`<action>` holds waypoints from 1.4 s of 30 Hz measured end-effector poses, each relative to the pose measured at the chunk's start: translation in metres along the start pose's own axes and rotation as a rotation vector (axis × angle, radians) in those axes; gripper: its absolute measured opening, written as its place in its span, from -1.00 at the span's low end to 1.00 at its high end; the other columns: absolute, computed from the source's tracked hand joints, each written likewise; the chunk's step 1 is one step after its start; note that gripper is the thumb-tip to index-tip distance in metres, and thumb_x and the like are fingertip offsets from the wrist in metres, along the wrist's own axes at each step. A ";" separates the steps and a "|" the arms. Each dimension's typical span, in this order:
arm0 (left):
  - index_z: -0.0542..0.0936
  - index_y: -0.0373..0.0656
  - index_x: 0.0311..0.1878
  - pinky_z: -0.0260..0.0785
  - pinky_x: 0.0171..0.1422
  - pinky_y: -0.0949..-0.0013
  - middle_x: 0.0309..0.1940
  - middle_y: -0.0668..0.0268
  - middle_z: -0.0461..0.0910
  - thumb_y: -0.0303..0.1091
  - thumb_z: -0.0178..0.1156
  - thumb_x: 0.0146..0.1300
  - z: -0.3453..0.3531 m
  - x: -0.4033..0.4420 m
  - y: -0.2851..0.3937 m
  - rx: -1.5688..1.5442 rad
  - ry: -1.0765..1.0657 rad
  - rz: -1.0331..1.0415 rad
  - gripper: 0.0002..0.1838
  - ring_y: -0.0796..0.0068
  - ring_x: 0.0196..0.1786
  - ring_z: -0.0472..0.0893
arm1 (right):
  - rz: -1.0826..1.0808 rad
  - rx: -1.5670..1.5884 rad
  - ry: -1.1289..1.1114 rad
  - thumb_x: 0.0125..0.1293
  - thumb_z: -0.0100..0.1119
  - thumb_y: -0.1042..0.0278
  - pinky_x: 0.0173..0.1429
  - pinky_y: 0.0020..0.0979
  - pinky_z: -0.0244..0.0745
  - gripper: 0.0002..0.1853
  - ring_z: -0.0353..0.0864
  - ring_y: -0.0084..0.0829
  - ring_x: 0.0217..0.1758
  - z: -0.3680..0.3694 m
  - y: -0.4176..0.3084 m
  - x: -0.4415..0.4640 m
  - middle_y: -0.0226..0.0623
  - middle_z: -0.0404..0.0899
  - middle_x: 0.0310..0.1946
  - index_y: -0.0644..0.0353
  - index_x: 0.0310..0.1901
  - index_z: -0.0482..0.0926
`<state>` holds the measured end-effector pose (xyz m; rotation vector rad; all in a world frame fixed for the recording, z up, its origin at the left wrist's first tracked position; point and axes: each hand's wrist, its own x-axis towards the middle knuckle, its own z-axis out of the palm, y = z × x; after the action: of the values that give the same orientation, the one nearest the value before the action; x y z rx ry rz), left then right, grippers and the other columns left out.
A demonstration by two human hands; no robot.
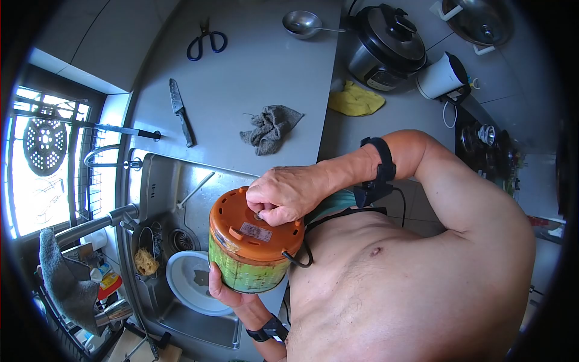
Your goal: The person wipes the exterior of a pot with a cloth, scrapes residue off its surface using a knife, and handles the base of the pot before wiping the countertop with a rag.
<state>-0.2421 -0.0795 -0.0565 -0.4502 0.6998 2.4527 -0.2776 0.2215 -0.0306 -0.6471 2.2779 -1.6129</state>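
A round appliance (256, 265) with a vented orange end, a stained green side and a black cord is held up tilted in front of my torso, over the sink's near edge. Underneath and along its lower side, my left hand (229, 291) grips it, the thumb lying against the green wall; the other fingers are hidden. On the orange end presses my right hand (278, 196), its fingers curled into a pinch near a pale label. A small greyish bit shows at the fingertips, too covered to name.
The sink (223, 330) holds a white basin (196, 304). A knife (181, 114), scissors (205, 45), grey cloth (271, 130) and ladle (301, 24) lie on the counter. Farther right are a pressure cooker (386, 51), yellow cloth (357, 99) and white kettle (439, 78).
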 end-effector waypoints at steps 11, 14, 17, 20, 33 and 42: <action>0.39 -0.39 0.42 0.31 0.54 -0.04 0.35 -0.07 0.51 -0.17 -0.01 0.52 -0.001 -0.001 0.000 -0.007 -0.009 -0.003 -0.43 0.03 0.35 0.56 | -0.226 -0.011 0.015 0.22 0.28 0.48 -0.29 -0.21 0.48 -0.86 0.60 -0.15 -0.36 -0.011 0.001 0.000 -0.20 0.55 -0.42 0.30 -0.32 0.49; 0.39 -0.39 0.42 0.31 0.54 -0.03 0.35 -0.07 0.51 -0.16 0.00 0.51 0.001 0.000 0.000 0.015 -0.002 0.006 -0.43 0.03 0.35 0.56 | -0.235 -0.043 -0.020 0.21 0.26 0.46 -0.30 -0.19 0.47 -0.86 0.60 -0.13 -0.37 -0.014 0.002 0.000 -0.18 0.54 -0.44 0.29 -0.33 0.48; 0.39 -0.40 0.42 0.32 0.53 -0.02 0.34 -0.07 0.52 -0.15 0.03 0.49 0.003 -0.001 0.000 0.036 0.026 0.015 -0.41 0.04 0.34 0.56 | -0.132 -0.046 -0.029 0.12 0.26 0.41 -0.26 -0.17 0.52 -0.84 0.64 -0.05 -0.39 -0.015 -0.008 0.000 -0.06 0.59 -0.47 0.32 -0.41 0.53; 0.39 -0.40 0.41 0.34 0.51 -0.01 0.32 -0.07 0.53 -0.14 0.05 0.47 0.006 -0.002 -0.001 0.064 0.048 0.014 -0.40 0.05 0.32 0.58 | -0.057 -0.046 -0.019 0.11 0.21 0.39 -0.29 -0.15 0.52 -0.84 0.64 -0.02 -0.44 -0.009 -0.006 -0.003 -0.03 0.60 -0.52 0.33 -0.44 0.53; 0.40 -0.42 0.39 0.42 0.43 0.03 0.26 -0.07 0.57 -0.17 0.09 0.43 0.003 -0.005 0.003 0.189 0.119 0.043 -0.39 0.07 0.23 0.64 | 0.568 0.108 -0.164 0.22 0.18 0.33 -0.35 -0.23 0.52 -0.80 0.62 -0.27 -0.53 -0.008 -0.020 0.001 -0.08 0.60 -0.60 0.33 -0.41 0.59; 0.39 -0.46 0.38 0.45 0.41 0.00 0.23 -0.10 0.59 -0.24 0.09 0.42 0.009 -0.005 0.004 0.108 0.094 0.058 -0.42 0.06 0.21 0.65 | -0.014 0.079 -0.036 0.21 0.27 0.46 -0.32 -0.37 0.53 -0.87 0.64 -0.41 -0.46 -0.026 -0.018 -0.006 -0.26 0.62 -0.53 0.34 -0.28 0.58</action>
<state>-0.2424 -0.0791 -0.0451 -0.5117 0.8913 2.4455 -0.2810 0.2406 -0.0046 -0.6689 2.1771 -1.6748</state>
